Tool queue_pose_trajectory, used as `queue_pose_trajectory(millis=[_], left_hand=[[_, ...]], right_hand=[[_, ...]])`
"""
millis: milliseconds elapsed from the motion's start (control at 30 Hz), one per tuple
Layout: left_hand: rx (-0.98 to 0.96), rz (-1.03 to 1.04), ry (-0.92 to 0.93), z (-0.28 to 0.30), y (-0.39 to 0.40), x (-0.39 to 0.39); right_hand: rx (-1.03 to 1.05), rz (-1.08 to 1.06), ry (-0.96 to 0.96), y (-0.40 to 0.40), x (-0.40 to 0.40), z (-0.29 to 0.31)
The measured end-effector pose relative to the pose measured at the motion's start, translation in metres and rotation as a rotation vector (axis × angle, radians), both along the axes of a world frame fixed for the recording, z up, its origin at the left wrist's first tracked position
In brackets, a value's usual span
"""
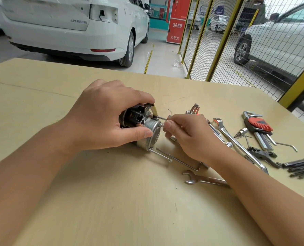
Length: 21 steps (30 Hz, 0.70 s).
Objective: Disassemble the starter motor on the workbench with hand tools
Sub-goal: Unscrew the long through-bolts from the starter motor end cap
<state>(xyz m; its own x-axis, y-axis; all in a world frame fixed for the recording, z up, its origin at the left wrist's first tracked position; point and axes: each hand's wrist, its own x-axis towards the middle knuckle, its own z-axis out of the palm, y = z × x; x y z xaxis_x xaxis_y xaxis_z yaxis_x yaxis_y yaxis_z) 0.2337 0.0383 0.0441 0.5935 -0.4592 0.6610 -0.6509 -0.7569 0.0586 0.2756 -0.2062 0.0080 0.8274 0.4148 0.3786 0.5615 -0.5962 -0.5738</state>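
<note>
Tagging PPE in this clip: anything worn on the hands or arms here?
Nothing worn that shows. The left hand and right hand are bare, without gloves, and no rings, watch or wristband show on the sides in view. Both forearms are bare to the frame's edge, with no sleeve in view.

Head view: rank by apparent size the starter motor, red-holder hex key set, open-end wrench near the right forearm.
1. starter motor, though partly covered by the left hand.
2-3. red-holder hex key set and open-end wrench: similar in length, too close to rank.
</note>
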Motion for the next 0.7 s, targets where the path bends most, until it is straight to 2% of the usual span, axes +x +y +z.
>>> queue_pose_trajectory(millis=[133, 233, 333, 567, 700], left_hand=[[-0.001, 0.003, -0.001, 0.0005, -0.0002, -0.0003], [-0.005, 0.004, 0.003, 0.0006, 0.0000, -0.0006], [-0.008, 0.003, 0.003, 0.0006, 0.0003, -0.0005], [-0.008, 0.001, -0.001, 0.0006, 0.0006, -0.0003], [-0.008, -0.002, 0.000, 0.0008, 0.0005, 0.0001]], right_hand=[[0.093, -0.006, -0.059, 0.0014, -0.0020, 0.0005], [0.183, 0.039, -0.030, 0.0002, -0.0033, 0.0013], [0.190, 0.073, 0.026, -0.0002, -0.0025, -0.0012], [0.243, 0.031, -0.072, 0.0001, -0.0026, -0.0013], [0.260, 0.059, 0.040, -0.0009, 0.0007, -0.0013]])
